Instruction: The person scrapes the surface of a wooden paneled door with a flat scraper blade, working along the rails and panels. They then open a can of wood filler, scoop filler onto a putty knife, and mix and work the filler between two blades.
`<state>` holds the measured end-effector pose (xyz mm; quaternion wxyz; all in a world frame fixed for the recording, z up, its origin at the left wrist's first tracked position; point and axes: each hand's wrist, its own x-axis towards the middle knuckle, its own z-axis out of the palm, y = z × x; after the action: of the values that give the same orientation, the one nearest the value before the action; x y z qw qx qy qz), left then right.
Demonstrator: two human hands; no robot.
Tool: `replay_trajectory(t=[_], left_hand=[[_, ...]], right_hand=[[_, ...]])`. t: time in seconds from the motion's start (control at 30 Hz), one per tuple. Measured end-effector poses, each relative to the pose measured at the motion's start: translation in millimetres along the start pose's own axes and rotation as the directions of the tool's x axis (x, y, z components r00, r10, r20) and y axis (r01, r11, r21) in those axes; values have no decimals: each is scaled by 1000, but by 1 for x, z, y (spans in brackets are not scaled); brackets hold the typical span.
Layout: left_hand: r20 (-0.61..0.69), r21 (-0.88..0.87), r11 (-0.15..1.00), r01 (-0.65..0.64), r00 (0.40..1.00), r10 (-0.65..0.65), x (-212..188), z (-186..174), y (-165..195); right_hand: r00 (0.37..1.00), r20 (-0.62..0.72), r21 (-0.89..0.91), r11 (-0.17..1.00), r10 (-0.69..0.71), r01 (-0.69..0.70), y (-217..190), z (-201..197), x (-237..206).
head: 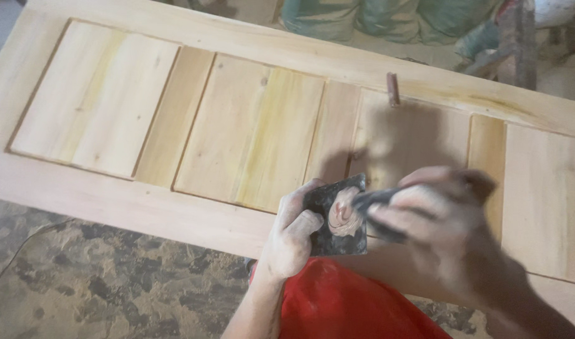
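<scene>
Left hand [292, 235] clamped around a dark square plate [337, 216] carrying a dab of pinkish filler [344, 213], held above the near rail of the door [174, 207]. Right hand [444, 220], blurred, closed on a dark tool [378, 201] meeting the filler. Tool's long axis roughly level, tip pointing left. Could drop filler onto bare wood, likely through a tilted plate or an overloaded tip.
</scene>
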<state>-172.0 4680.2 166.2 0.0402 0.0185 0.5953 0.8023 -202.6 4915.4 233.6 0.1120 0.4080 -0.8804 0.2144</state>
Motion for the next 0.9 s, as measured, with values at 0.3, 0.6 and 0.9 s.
replay_trajectory(t=[0.3, 0.6, 0.9], left_hand=[[19, -10, 1000, 7, 1000, -6, 0, 1, 4], [45, -160, 978, 132, 991, -126, 2, -1, 8], [76, -216, 969, 118, 992, -103, 4, -1, 0]], right_hand=[[997, 51, 89, 995, -59, 54, -6, -5, 0], [982, 184, 162, 986, -51, 21, 3, -3, -11], [981, 144, 144, 983, -131, 111, 6, -4, -10]])
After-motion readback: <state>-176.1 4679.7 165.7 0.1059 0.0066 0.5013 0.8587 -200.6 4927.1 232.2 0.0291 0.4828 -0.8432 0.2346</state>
